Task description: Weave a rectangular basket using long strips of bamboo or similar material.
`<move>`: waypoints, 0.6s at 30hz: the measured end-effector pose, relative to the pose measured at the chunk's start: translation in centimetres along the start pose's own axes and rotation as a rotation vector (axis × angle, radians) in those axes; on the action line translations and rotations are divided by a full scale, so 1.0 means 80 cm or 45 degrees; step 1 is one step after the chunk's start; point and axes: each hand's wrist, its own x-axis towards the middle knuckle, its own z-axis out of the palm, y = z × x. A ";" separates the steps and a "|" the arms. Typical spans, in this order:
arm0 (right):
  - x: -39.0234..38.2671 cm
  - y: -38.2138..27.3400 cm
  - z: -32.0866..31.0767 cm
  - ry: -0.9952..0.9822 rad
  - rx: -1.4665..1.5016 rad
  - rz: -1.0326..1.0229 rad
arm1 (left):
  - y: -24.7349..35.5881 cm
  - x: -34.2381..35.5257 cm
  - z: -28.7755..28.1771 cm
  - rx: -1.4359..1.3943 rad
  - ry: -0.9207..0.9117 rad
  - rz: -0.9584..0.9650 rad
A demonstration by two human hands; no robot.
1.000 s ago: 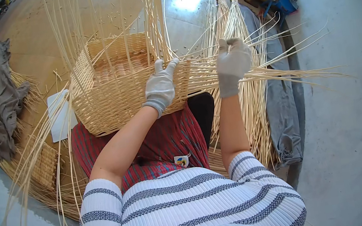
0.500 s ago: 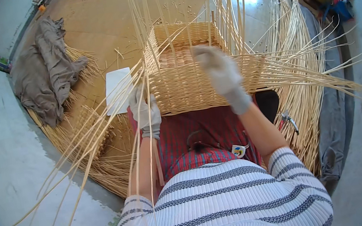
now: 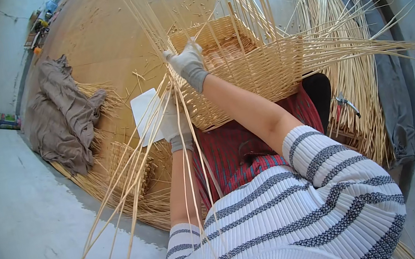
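Note:
A rectangular wicker basket of pale rods rests on my lap, tilted, with long loose rods standing up from its walls. My left hand, in a grey-white work glove, is closed at the basket's near left corner. Its fingers are partly hidden behind a fan of loose rods that hangs down to the left. My right hand, gloved too, reaches across the basket to its left rim. Its fingers are closed around a thin rod there, near the base of the upright rods.
Bundles of long rods lie on the right, with red-handled pruning shears on them. A brown cloth covers more rods at left. A white sheet lies beside the basket. Rod ends jut out rightward.
My right hand has swung from above the basket's front wall to its left rim. The basket has turned, its right side rising, and my view has shifted.

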 end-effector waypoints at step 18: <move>-0.009 0.010 0.005 -0.087 0.384 -0.227 | 0.029 0.003 -0.012 0.123 -0.082 -0.076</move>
